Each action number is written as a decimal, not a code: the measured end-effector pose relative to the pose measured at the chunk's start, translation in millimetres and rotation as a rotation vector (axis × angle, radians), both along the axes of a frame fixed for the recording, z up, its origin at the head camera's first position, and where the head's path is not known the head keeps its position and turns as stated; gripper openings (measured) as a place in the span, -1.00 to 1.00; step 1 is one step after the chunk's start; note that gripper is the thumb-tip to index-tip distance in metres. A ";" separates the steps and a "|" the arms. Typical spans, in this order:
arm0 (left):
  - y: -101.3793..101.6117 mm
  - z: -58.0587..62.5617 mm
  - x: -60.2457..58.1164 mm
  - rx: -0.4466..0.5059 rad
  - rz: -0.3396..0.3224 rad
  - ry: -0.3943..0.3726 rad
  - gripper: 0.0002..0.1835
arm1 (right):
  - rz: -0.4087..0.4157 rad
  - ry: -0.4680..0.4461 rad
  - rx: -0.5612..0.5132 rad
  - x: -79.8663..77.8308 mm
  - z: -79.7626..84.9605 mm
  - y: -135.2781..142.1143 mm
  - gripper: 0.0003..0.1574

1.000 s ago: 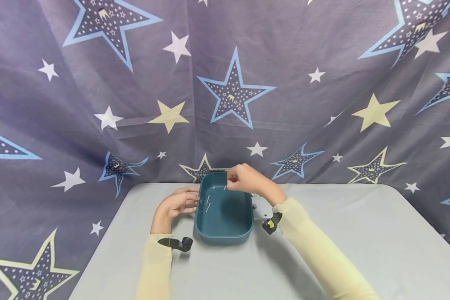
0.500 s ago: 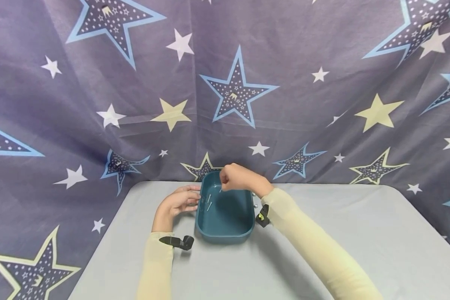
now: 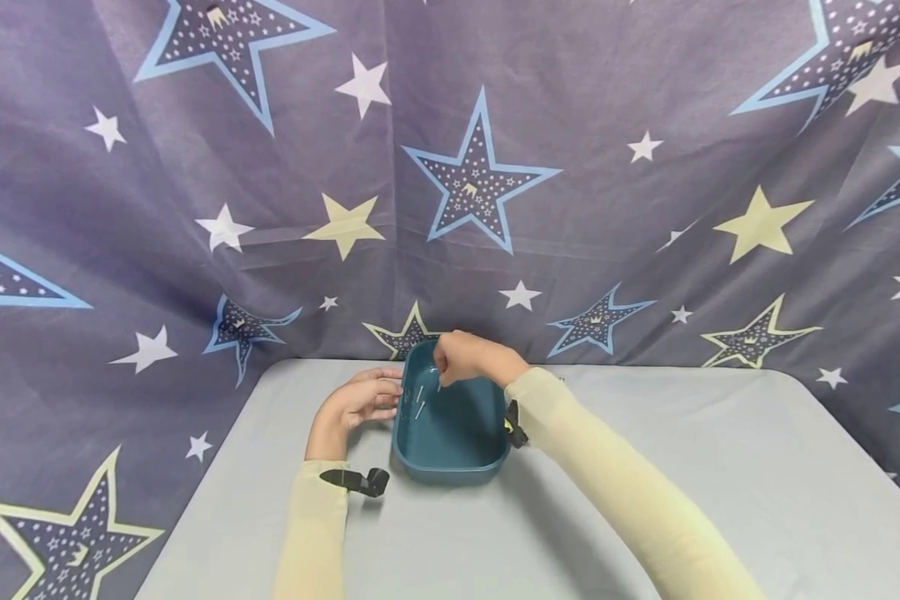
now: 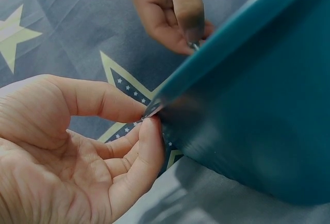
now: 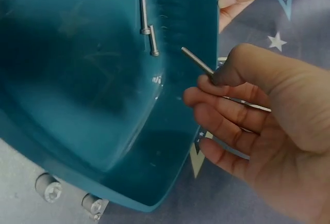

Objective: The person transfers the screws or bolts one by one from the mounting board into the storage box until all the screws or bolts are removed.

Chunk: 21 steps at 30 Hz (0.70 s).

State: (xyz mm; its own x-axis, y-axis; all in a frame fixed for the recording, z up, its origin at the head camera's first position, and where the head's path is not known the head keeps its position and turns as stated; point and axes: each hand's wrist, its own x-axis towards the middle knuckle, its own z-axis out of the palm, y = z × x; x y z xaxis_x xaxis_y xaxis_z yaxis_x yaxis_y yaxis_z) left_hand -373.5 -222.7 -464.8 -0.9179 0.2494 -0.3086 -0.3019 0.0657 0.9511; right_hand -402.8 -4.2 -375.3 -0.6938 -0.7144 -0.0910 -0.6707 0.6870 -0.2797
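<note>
Metal screw, pinched by the right hand over the teal tray, probably wants a firm, low grip; the left hand, pinching the tray's rim, should hold steady.

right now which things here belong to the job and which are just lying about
Likely the job: teal bin, two bolts inside, bolt in the right hand; perhaps metal pieces beside the bin.
Just around: starry curtain, table, wrist cameras.
</note>
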 end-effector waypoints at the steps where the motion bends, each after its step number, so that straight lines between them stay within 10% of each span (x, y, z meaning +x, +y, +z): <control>1: 0.4 -0.3 -0.1 -0.001 0.002 -0.002 -0.42 | 0.001 -0.002 0.012 -0.2 -1.3 -1.3 -0.53; 21: 0.4 0.2 -1.4 0.003 -0.006 -0.020 -0.42 | -0.056 -0.074 0.186 -4.8 -19.7 -24.6 -0.53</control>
